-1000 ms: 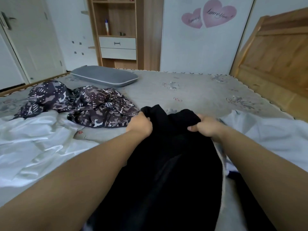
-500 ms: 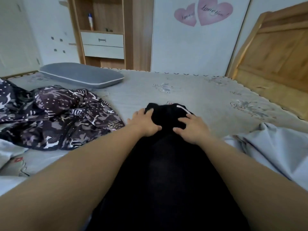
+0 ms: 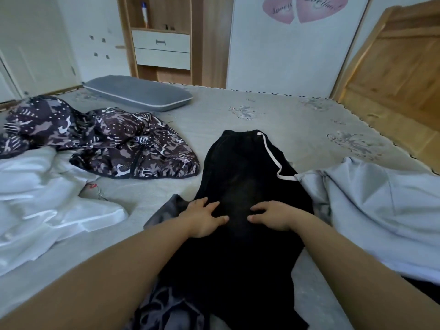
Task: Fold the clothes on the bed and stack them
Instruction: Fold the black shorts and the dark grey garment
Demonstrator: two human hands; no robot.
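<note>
A black garment [image 3: 240, 167] with white piping lies stretched out on the bed [image 3: 297, 125] in front of me. My left hand [image 3: 203, 217] and my right hand [image 3: 271, 215] press flat on its middle, side by side, fingers spread and pointing inward. A dark camouflage-patterned jacket [image 3: 123, 148] lies crumpled to the left. White clothes [image 3: 42, 198] are bunched at the far left. A pale blue garment [image 3: 381, 210] lies at the right. Part of a grey patterned garment [image 3: 166, 306] shows beneath the black one near me.
A grey pillow [image 3: 138, 94] lies at the far side of the bed. The wooden headboard [image 3: 400, 75] stands to the right. A wooden shelf unit with drawers [image 3: 162, 46] and a white wall with pink heart stickers are behind the bed.
My hands let go of the black garment's far edge and slid back toward me along it. They now lie flat on its middle. The garment lies spread out longer on the bed.
</note>
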